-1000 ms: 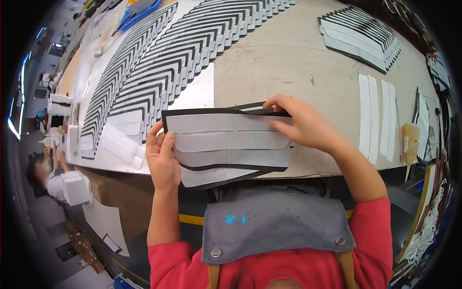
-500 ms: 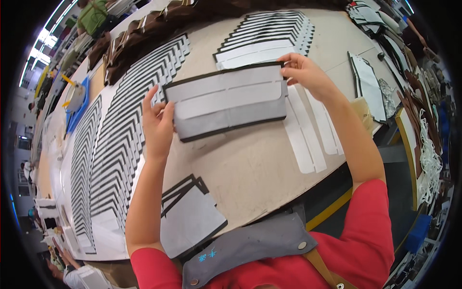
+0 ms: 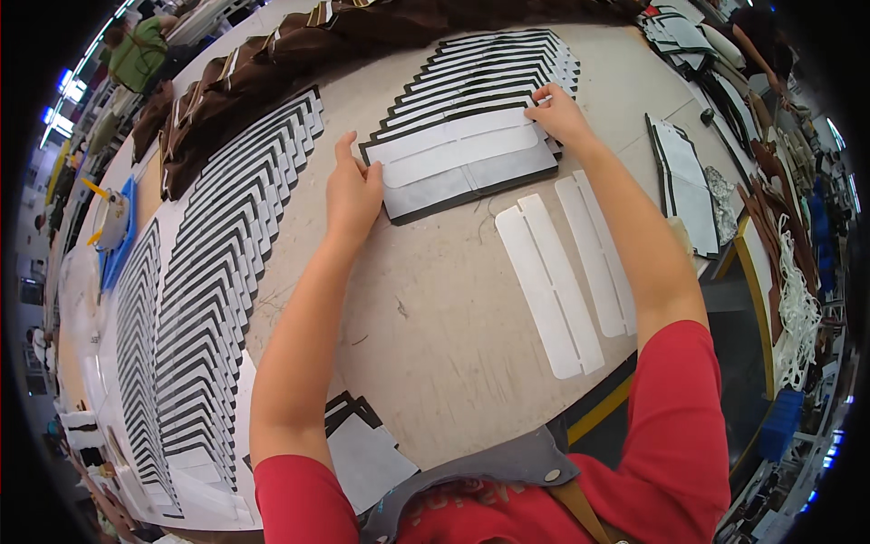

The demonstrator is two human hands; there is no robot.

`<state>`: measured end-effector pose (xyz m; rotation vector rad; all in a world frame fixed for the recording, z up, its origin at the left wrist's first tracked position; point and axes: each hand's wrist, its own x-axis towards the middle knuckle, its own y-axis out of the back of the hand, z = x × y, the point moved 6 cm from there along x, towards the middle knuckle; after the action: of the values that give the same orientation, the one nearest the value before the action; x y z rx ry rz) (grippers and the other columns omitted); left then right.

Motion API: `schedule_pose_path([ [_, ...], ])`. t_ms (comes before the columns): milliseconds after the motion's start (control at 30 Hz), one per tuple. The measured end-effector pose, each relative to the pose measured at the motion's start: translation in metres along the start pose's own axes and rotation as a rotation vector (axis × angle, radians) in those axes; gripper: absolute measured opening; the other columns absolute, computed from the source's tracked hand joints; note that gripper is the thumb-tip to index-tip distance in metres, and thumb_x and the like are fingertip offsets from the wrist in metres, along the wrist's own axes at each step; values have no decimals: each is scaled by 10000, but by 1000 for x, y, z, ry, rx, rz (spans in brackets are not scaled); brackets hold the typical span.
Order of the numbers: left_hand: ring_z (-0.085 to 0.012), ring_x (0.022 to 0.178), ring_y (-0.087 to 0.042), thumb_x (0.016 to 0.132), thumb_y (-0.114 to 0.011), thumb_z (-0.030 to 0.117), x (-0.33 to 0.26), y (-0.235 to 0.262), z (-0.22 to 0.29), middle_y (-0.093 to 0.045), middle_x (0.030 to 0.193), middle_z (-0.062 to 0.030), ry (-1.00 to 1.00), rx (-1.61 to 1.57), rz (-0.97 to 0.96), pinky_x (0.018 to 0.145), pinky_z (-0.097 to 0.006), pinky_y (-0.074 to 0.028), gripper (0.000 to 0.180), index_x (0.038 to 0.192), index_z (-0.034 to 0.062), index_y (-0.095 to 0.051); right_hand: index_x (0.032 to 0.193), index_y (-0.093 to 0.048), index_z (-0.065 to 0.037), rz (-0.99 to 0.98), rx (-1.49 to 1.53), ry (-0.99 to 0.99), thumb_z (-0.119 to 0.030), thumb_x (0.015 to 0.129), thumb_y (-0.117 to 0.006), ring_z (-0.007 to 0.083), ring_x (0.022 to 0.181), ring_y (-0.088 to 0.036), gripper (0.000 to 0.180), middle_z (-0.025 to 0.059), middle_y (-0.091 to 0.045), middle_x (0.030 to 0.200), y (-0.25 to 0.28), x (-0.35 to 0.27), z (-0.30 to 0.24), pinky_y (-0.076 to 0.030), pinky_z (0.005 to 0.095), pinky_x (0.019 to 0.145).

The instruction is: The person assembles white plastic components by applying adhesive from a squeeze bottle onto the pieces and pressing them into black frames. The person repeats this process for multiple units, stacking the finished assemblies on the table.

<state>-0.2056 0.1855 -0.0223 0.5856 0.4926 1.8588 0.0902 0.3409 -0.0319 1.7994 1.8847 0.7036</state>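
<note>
A flat grey panel (image 3: 471, 181) with a dark border and a white slotted strip along it lies at the near end of a fanned row of similar panels (image 3: 494, 68). My left hand (image 3: 355, 195) is at its left edge, the thumb on the panel and the index finger raised along the corner. At the upper right corner, my right hand (image 3: 562, 118) pinches the panel between thumb and fingers. To the right, near my right forearm, two loose white slotted strips (image 3: 550, 290) lie on the table.
Long fanned rows of dark-edged panels (image 3: 213, 299) cover the table's left side. A small pile of grey pieces (image 3: 367, 462) lies by my left elbow. Brown material (image 3: 272, 63) is heaped along the far edge. A container on a blue tray (image 3: 118, 227) stands far left. White cords (image 3: 797, 317) hang at right.
Both hands have moved the panel away from me and lowered it from above the table onto the near end of the far fanned row. The loose strips are now more fully exposed.
</note>
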Motion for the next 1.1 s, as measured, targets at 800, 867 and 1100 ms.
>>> schedule_pose_path([
  [800, -308, 814, -550, 824, -586, 136, -12, -8, 10, -547, 924, -122, -430, 452, 233, 686, -400, -446, 138, 945, 80, -622, 950, -575, -29, 128, -47, -11, -98, 694, -640, 238, 792, -623, 273, 125, -637, 846, 8, 25, 11, -485, 323, 716],
  [867, -301, 823, -547, 821, -582, 151, -13, -8, 8, -553, 939, -111, -424, 458, 225, 695, -408, -440, 164, 962, 75, -622, 944, -580, -29, 162, -72, 81, -95, 696, -629, 244, 807, -623, 261, 130, -640, 852, 7, 24, 5, -482, 321, 728],
  [1100, -294, 837, -542, 830, -572, 176, -13, -10, 8, -555, 943, -99, -430, 456, 229, 714, -406, -426, 172, 958, 74, -623, 915, -595, -31, 147, -124, 65, -108, 703, -593, 268, 848, -618, 225, 149, -648, 880, 4, 34, 5, -473, 328, 758],
])
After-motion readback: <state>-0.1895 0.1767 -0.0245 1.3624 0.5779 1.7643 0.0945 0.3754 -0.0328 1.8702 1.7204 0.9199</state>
